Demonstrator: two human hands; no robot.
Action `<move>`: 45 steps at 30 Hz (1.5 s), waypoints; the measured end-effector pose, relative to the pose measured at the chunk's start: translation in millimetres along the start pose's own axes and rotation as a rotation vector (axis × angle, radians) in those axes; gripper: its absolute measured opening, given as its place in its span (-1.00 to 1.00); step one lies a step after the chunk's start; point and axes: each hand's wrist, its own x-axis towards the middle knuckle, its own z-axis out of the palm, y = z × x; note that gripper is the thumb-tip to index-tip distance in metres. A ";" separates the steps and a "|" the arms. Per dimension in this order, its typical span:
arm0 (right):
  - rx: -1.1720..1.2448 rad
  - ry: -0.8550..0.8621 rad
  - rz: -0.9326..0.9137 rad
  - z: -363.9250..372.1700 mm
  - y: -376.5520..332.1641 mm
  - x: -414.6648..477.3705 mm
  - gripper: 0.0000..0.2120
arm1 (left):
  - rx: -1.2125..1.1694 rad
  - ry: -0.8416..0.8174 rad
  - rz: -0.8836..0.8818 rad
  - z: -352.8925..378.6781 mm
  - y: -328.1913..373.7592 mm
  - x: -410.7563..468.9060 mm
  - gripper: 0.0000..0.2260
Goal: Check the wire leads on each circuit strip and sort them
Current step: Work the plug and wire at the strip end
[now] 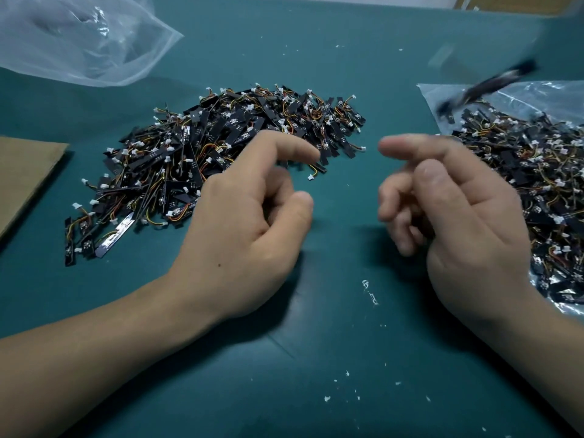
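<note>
1. The left hand point(240, 222) is at centre frame, fingers point(294, 150) loosely curled and empty, forefinger over the near edge of the loose strip pile point(202, 159).
2. The right hand point(458, 216), likewise loosely curled and empty, is just left of the bagged strip pile point(521, 172).
3. One blurred strip point(483, 86) is airborne at upper right, well apart from both hands.

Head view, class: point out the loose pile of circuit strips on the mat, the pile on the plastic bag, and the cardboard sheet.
loose pile of circuit strips point(196, 159): head view, middle of the heap.
pile on the plastic bag point(550, 172): head view, strips near its middle.
cardboard sheet point(22, 172): head view, flat brown face.
</note>
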 end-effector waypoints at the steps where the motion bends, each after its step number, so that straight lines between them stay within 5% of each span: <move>1: 0.001 0.017 0.033 0.9 1.1 1.3 -0.79 | 0.047 0.010 -0.014 1.2 -1.0 0.5 -0.69; 6: -0.206 -0.098 0.037 2.5 4.4 1.2 -0.83 | 0.201 -0.087 -0.033 2.7 -8.2 2.2 -0.44; 11: -0.380 -0.094 0.030 2.3 6.7 -1.0 -0.90 | -0.130 -0.090 -0.052 5.7 -10.4 5.6 -0.39; 16: -0.823 -0.228 0.010 7.8 7.3 0.2 -0.61 | -0.295 -0.108 -0.095 3.1 -12.2 7.6 -0.43; 19: -0.925 -0.285 0.005 10.9 4.7 -0.6 -0.68 | -0.297 -0.102 -0.088 2.7 -13.1 7.4 -0.47; 22: -0.913 -0.274 0.004 12.3 2.6 -1.2 -0.87 | -0.212 -0.103 -0.064 2.5 -13.8 7.0 -0.54; 28: -0.778 -0.200 0.000 10.2 5.2 1.7 -0.94 | -0.078 -0.098 -0.035 2.0 -7.5 5.4 -0.75; 34: -0.593 -0.127 0.103 6.9 2.9 2.1 -0.86 | 0.058 -0.124 0.019 0.9 -1.7 2.6 -0.92; 45: -0.419 -0.389 0.042 5.2 -5.1 -0.6 -0.68 | -0.173 -0.187 0.007 -3.1 -3.8 6.5 -0.93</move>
